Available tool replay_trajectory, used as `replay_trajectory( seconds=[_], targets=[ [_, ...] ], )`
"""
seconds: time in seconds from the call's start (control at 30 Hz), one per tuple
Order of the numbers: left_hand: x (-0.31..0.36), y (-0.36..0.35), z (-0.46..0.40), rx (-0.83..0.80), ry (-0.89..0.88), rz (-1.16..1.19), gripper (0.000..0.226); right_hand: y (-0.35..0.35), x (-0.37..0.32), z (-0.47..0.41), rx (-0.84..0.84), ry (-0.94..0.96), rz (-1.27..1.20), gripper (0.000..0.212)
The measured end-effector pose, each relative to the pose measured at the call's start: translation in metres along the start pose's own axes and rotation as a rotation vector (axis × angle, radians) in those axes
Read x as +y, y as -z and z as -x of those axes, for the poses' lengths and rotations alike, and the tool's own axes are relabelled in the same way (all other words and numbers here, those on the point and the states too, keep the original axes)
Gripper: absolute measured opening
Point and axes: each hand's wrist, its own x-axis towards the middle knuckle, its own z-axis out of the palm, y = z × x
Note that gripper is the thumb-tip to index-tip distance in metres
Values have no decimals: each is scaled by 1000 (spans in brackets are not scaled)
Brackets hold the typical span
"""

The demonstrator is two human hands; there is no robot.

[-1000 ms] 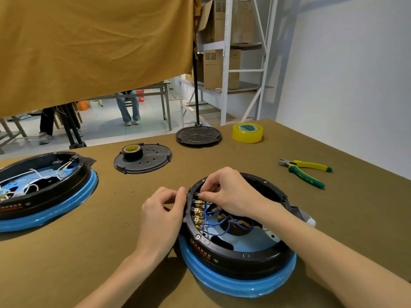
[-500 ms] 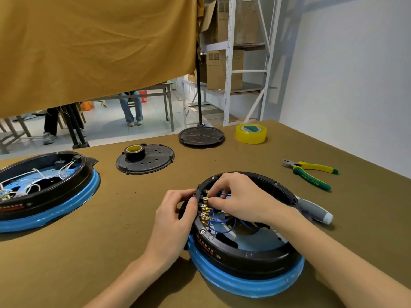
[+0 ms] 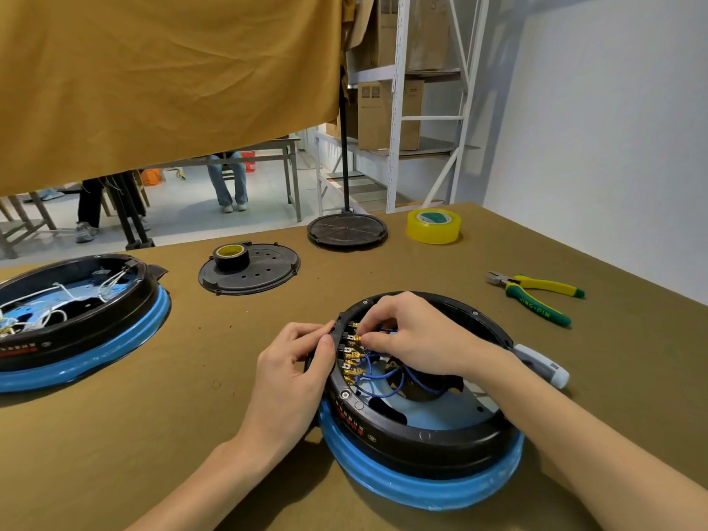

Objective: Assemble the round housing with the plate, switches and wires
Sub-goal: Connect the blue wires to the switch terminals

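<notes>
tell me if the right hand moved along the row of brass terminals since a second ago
Yes. The right hand has shifted nearer the person along the brass terminals, from the housing rim's far top to one lower down.

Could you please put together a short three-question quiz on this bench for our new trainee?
1. True or false: the yellow-green pliers lie on the table with no hand on them.
2. Where does the right hand work? A) at the clear tape roll B) at the brass terminals inside the near round housing C) in the far-left housing
3. Fill in: the small black tape roll stands on the ____ plate.

Key: 1 true; 2 B, while the left hand holds the housing's outer rim; 3 black perforated.
</notes>
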Motion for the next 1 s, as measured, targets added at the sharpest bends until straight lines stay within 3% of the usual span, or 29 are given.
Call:
replay_trajectory(
  seconds=[0.5, 0.63, 0.8, 1.0],
  targets=[
    [-2, -3, 4, 5, 23, -11, 43, -4, -4, -3, 13, 10, -9, 12],
    [0, -6, 6, 18, 65, 65, 44, -6, -3, 5, 107, 11, -79, 14],
    [-3, -5, 4, 17, 49, 48, 47, -7, -10, 13, 8, 28, 0, 10],
    [-3, -5, 4, 15, 38, 38, 47, -6, -13, 14, 37, 34, 37, 3]
  ],
)
